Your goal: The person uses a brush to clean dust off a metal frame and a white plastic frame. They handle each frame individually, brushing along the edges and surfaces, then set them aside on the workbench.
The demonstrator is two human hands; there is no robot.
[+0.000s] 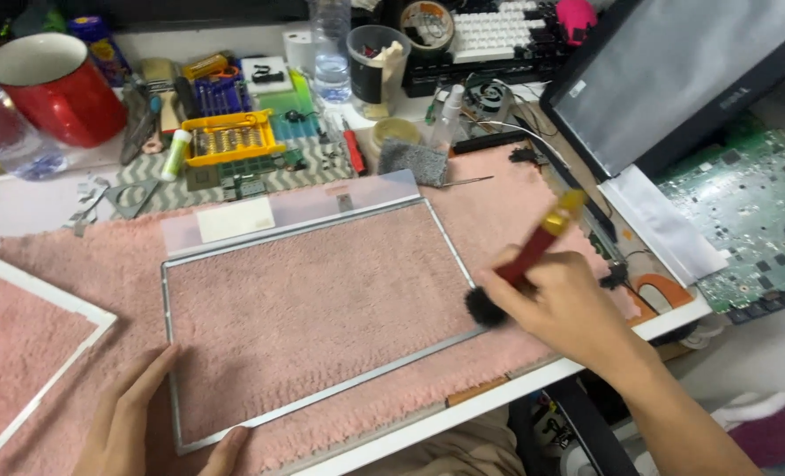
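Seen from the head camera, a thin silver frame (322, 300) lies flat on a pink towel (322, 291) spread over the white tabletop (22, 203). The right hand (560, 304), at the frame's right edge, has its fingers closed around a red-and-yellow brush (534, 251), whose black bristles touch the frame's near right corner. The left hand (137, 419) rests on the towel at the frame's near left corner, fingers open and spread, pressing the frame's edge and gripping nothing. A white frame (48, 353) lies at the far left. Farther back stand a red mug (57, 84), a yellow parts tray (225, 137) and a clear bottle (331, 53). A dark screen panel (675, 70) and a green circuit board (745, 220) sit to the right.
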